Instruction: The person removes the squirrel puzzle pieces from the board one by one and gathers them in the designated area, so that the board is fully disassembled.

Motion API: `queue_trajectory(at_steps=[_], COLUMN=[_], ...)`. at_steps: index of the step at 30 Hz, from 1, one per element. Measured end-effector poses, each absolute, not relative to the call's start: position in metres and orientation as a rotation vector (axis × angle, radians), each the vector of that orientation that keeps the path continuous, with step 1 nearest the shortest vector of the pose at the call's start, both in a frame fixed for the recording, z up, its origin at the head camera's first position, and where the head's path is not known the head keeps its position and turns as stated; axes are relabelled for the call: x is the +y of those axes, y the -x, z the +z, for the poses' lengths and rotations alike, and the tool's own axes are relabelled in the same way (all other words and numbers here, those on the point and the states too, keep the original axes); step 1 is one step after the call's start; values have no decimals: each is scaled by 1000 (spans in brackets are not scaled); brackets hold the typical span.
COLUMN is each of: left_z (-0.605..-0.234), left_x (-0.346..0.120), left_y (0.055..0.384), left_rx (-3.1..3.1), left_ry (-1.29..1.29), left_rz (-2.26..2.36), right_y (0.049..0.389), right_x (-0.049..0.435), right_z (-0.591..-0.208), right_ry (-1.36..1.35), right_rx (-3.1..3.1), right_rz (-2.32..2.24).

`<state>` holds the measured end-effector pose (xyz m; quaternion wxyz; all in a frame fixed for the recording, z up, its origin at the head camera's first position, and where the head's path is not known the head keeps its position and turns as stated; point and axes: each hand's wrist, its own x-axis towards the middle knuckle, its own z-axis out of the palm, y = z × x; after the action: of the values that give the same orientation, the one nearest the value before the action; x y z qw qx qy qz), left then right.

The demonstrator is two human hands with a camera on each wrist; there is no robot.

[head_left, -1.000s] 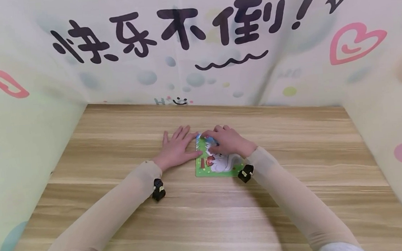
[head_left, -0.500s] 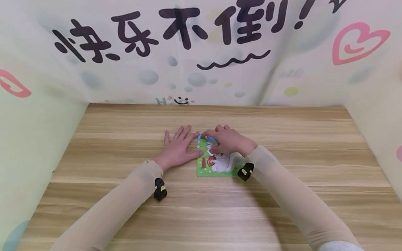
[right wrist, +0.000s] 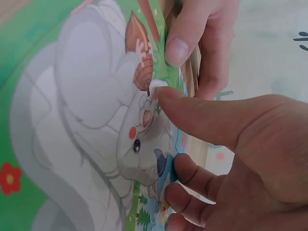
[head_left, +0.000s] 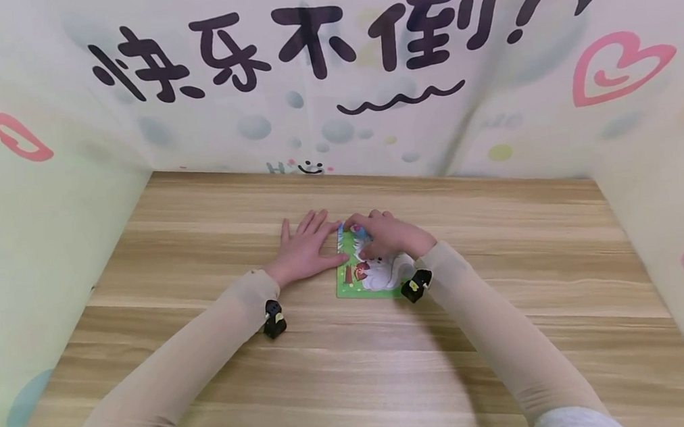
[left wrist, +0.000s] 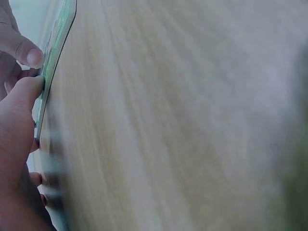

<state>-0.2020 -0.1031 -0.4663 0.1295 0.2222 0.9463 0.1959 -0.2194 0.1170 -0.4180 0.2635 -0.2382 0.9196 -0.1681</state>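
A flat jigsaw puzzle (head_left: pixel 378 281) with a grey-and-white squirrel holding an acorn on green ground lies on the wooden table. My left hand (head_left: pixel 303 254) is spread flat at its left side, thumb resting on the puzzle's edge, as the left wrist view shows too. My right hand (head_left: pixel 389 234) arches over the upper part. In the right wrist view, its bent thumb and fingers pinch across a puzzle piece (right wrist: pixel 139 154) bearing the squirrel's face, thumb by the mouth and fingers at the blue part. The right hand hides the puzzle's upper right in the head view.
The wooden table (head_left: pixel 241 385) reaches to a printed cloth backdrop (head_left: pixel 201 137) with large dark characters behind, and pale cloth sides stand left and right. Small black devices are strapped at the left wrist (head_left: pixel 274 319) and right wrist (head_left: pixel 417 285).
The right hand's index finger has lifted slightly and shows more of the blue part beneath. The left hand stays in place against the puzzle. The head view has shifted a little.
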Motion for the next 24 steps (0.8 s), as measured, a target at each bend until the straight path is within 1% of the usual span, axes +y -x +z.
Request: queue_trajectory(at_steps=[24], left_z=[-465], left_x=[-101], left_y=[201], left_rx=[2769], left_ry=[-645], left_rz=[578], right_y=[217], right_x=[119], right_z=[-421], right_ry=[633], right_rx=[2516], right_rz=[-569])
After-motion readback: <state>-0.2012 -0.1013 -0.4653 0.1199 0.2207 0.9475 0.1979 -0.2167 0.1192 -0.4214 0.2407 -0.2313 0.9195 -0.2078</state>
